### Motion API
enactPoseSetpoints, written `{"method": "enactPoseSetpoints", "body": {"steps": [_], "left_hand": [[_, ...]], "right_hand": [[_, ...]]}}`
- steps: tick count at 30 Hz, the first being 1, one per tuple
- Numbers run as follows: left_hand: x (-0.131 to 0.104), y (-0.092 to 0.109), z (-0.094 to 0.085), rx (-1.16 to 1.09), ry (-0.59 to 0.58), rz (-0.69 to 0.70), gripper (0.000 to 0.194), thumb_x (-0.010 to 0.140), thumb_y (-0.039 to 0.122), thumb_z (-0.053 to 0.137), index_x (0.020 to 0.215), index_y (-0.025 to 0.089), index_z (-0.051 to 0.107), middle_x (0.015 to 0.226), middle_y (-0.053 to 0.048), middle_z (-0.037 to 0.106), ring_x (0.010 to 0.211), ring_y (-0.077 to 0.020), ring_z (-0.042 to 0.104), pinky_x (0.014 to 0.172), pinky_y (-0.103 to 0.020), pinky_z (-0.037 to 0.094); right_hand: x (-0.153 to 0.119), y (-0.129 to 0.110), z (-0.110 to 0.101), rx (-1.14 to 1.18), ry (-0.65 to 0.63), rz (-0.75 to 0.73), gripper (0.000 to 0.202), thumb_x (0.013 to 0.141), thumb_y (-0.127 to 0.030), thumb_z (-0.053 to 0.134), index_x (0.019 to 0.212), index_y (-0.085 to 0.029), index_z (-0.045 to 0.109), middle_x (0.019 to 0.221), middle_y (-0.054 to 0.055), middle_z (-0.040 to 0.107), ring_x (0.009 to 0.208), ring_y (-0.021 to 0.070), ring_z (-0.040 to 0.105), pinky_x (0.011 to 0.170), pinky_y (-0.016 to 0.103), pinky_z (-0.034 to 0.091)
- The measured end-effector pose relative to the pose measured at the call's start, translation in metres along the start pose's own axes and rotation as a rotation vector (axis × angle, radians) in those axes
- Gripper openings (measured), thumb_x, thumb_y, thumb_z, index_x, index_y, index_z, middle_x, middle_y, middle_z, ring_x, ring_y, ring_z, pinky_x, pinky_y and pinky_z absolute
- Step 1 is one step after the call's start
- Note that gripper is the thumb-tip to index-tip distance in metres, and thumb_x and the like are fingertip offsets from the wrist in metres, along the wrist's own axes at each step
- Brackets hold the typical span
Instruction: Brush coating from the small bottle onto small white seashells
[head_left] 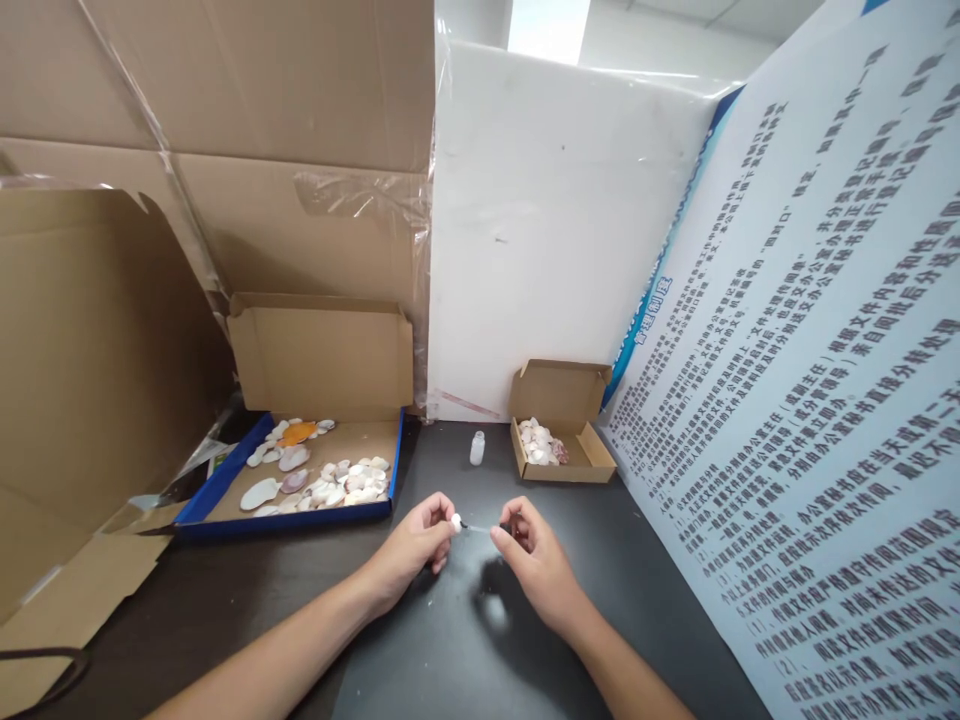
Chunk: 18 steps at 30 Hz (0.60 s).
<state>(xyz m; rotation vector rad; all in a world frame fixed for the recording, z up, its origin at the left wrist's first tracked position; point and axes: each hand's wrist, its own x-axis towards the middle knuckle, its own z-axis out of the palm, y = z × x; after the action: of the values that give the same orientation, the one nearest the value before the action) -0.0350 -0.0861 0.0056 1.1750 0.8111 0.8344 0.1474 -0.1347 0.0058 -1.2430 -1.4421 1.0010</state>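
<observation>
Two bare hands meet over the dark tabletop (pixel 420 650) in the head view. The left hand (pixel 424 540) pinches a small white shell (pixel 456 523) between thumb and forefinger. The right hand (pixel 525 550), fingers curled closed, grips the dark cap of a thin applicator brush (pixel 478 529). The brush lies between the hands, its long axis nearly level, running left-right, dark tip pointing left at the shell. Beyond stands an upright small translucent bottle (pixel 477 449).
</observation>
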Motion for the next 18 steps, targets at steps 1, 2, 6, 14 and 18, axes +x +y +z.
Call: {"method": "enactPoseSetpoints", "body": {"steps": [1, 2, 6, 14, 18], "left_hand": [[0.0004, -0.0007, -0.0003, -0.002, -0.001, 0.004, 0.027, 0.073, 0.035, 0.065, 0.079, 0.021, 0.042, 0.050, 0.012, 0.038, 0.044, -0.0052, 0.029, 0.042, -0.018, 0.031], [0.0007, -0.0013, -0.0006, -0.003, -0.004, 0.008, 0.027, 0.074, 0.035, 0.064, 0.079, 0.021, 0.042, 0.050, 0.012, 0.039, 0.044, -0.0052, 0.030, 0.043, -0.018, 0.031], [0.0018, -0.0033, -0.0018, 0.001, -0.005, 0.018, 0.027, 0.076, 0.035, 0.063, 0.079, 0.021, 0.040, 0.049, 0.011, 0.043, 0.043, -0.0054, 0.033, 0.043, -0.018, 0.032], [0.0021, -0.0028, -0.0018, -0.011, 0.008, 0.025, 0.028, 0.074, 0.033, 0.065, 0.079, 0.022, 0.040, 0.053, 0.012, 0.042, 0.041, -0.0045, 0.031, 0.040, -0.018, 0.032], [0.0023, -0.0012, -0.0006, -0.025, 0.005, 0.032, 0.028, 0.073, 0.032, 0.067, 0.079, 0.021, 0.042, 0.057, 0.011, 0.044, 0.044, -0.0046, 0.036, 0.044, -0.018, 0.038]], "right_hand": [[-0.0007, -0.0005, 0.0004, -0.026, -0.003, -0.007, 0.022, 0.088, -0.040, 0.056, 0.087, -0.022, 0.045, 0.066, -0.007, 0.037, 0.060, 0.0121, 0.034, 0.058, 0.026, 0.028], [-0.0013, -0.0010, 0.0008, -0.049, -0.006, -0.013, 0.021, 0.088, -0.039, 0.057, 0.087, -0.022, 0.045, 0.066, -0.007, 0.037, 0.060, 0.0122, 0.035, 0.059, 0.026, 0.028], [-0.0017, -0.0019, 0.0012, -0.047, 0.005, -0.019, 0.022, 0.089, -0.040, 0.056, 0.087, -0.022, 0.045, 0.065, -0.007, 0.035, 0.060, 0.0120, 0.033, 0.058, 0.026, 0.026], [0.0027, 0.0016, 0.0001, -0.007, 0.093, -0.014, 0.025, 0.086, -0.043, 0.059, 0.086, -0.022, 0.046, 0.063, -0.008, 0.035, 0.058, 0.0117, 0.033, 0.056, 0.026, 0.026], [0.0035, 0.0014, -0.0012, 0.057, 0.046, -0.002, 0.025, 0.087, -0.045, 0.056, 0.087, -0.022, 0.044, 0.063, -0.008, 0.036, 0.055, 0.0113, 0.032, 0.054, 0.026, 0.027]]}}
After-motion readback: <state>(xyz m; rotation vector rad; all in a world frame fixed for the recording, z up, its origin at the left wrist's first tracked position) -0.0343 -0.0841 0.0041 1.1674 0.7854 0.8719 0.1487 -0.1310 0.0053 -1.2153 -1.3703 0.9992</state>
